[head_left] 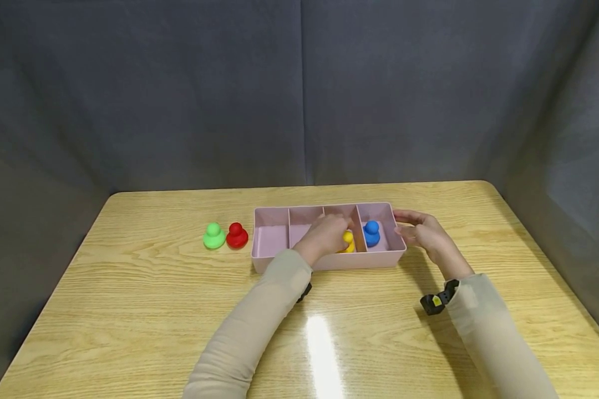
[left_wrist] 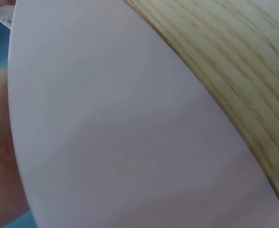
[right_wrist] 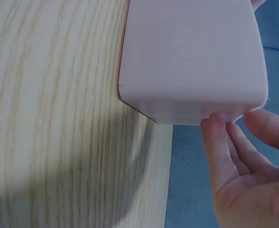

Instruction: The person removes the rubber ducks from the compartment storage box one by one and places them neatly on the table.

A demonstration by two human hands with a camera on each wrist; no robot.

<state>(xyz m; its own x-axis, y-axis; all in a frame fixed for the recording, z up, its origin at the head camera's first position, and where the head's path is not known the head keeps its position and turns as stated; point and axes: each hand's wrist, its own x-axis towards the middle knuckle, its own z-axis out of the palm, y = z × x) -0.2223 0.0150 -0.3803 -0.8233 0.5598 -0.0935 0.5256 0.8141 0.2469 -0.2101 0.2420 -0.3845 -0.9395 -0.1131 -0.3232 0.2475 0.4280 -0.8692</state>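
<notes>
A pink divided box (head_left: 359, 260) lies lengthwise across the table. My left hand (head_left: 324, 235) reaches over its near wall into the third compartment from the left, at a yellow knobbed piece (head_left: 348, 238); its fingertips are hidden, so a grip does not show. In the left wrist view, the box wall (left_wrist: 111, 114) covers most of the hand (left_wrist: 2, 156). A blue knobbed piece (head_left: 372, 233) stands upright in the rightmost compartment. My right hand (head_left: 429, 235) touches the box's right end, fingers extended. In the right wrist view, its fingertips (right_wrist: 215, 124) rest against the end wall.
Left of the box, a green knobbed piece (head_left: 213, 237) and a red knobbed piece (head_left: 237, 237) stand side by side on the wooden table (head_left: 145, 310). Grey cloth (head_left: 204, 100) hangs behind the table and along its sides.
</notes>
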